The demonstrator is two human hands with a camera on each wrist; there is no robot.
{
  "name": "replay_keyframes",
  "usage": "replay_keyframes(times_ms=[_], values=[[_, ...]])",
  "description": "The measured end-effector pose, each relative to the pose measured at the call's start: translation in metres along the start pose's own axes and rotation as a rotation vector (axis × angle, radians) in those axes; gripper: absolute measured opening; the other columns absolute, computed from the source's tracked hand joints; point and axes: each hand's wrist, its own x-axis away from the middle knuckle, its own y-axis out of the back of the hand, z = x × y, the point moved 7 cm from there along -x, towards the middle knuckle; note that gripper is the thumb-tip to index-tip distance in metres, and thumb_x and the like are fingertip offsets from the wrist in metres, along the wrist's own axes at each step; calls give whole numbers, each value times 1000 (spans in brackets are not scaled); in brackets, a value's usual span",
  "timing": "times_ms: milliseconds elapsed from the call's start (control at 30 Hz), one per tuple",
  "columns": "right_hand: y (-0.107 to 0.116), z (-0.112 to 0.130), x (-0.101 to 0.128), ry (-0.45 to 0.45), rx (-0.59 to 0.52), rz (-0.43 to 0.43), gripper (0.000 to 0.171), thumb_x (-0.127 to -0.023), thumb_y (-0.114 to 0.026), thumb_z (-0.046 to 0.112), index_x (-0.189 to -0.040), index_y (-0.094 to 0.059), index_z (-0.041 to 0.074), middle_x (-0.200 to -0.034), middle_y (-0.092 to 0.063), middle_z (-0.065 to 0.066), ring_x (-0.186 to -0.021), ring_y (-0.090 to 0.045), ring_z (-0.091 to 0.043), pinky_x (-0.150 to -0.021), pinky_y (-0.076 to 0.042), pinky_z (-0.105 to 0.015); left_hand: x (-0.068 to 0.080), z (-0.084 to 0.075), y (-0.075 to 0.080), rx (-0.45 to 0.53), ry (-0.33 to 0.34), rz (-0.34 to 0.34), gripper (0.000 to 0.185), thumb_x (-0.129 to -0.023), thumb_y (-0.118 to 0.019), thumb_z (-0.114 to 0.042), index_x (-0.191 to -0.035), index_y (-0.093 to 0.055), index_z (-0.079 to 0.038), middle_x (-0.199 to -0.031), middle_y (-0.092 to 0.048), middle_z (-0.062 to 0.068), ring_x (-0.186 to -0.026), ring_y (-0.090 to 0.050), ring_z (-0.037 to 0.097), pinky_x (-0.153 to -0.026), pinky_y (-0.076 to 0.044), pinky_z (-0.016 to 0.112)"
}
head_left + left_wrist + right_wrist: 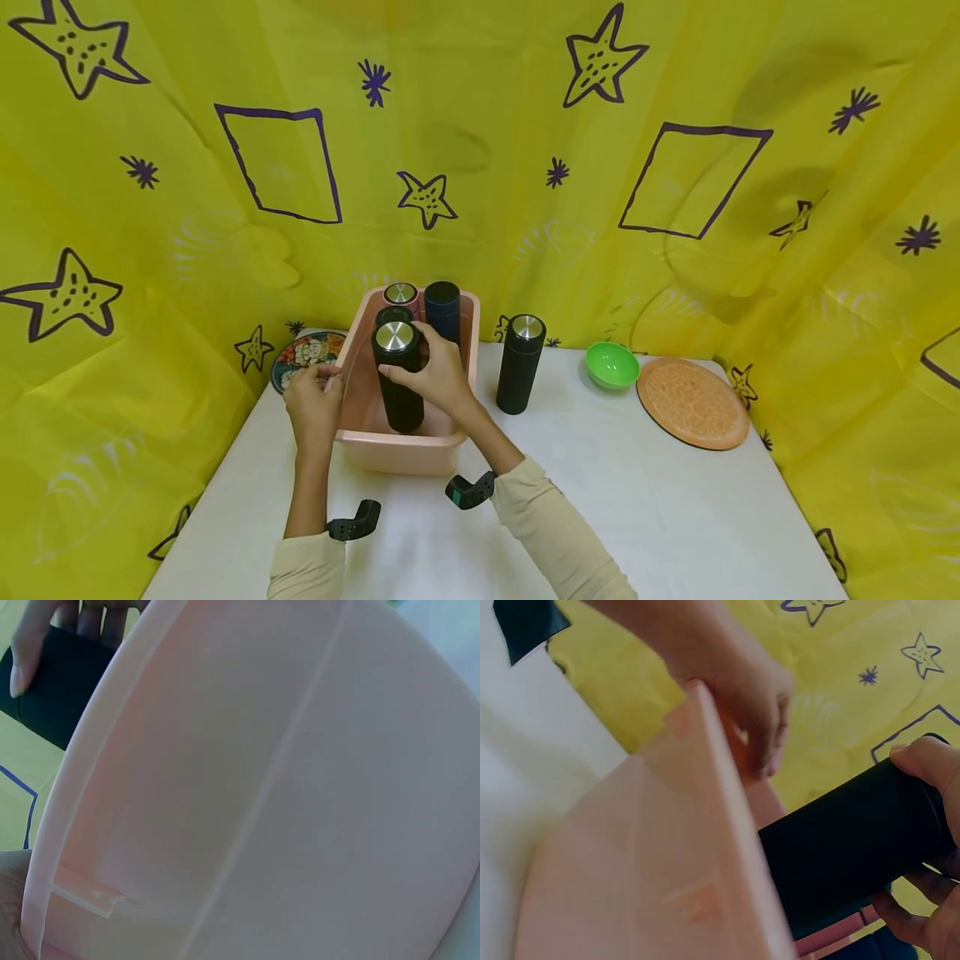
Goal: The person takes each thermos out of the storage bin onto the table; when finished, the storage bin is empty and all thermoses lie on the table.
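Head view shows your right hand (438, 375) curled round a black flask (399, 379), thumb and fingers wrapping its upper body, the flask standing upright inside the pink tub (405, 450) near its front wall. Your left hand (313, 402) grips the tub's rim at 9 o'clock, fingers bent over the edge. Three more flasks stand at the tub's 12 o'clock end. Another flask (521, 363) stands on the table (615, 500) at 3 o'clock of the tub.
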Motion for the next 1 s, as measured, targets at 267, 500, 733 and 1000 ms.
replay_keyframes(times_ms=[267,500,733,1000], values=[[24,16,-8,32,-39,-54,71,-74,-84,23,-134,-52,2,-117,-67,-14,-100,-68,-25,-77,-57,-28,0,-2,-1,11,-7,-11,13,-85,-66,-3,-93,-71,6,-91,-61,26,-86,-57,39,-77,-45,52],[50,32,-14,19,-73,-113,69,-75,-83,23,-135,-53,7,-121,-63,-11,-111,-59,-21,-87,-54,-32,0,-1,0,27,-8,-19,13,-85,-67,-3,-94,-71,7,-93,-61,27,-86,-57,39,-78,-46,52],[77,43,-18,57,-161,-131,67,-77,-81,14,-138,-51,9,-118,-66,-14,-98,-67,-25,-80,-57,-37,2,0,0,34,-8,-16,14,-86,-66,-3,-93,-70,7,-92,-60,28,-86,-56,39,-79,-45,53],[113,50,-19,47,-117,-225,64,-76,-79,20,-133,-55,7,-121,-64,-12,-112,-59,-23,-87,-52,-41,1,1,1,27,-22,-27,14,-85,-66,-3,-92,-71,7,-90,-60,27,-85,-56,39,-77,-44,52]])
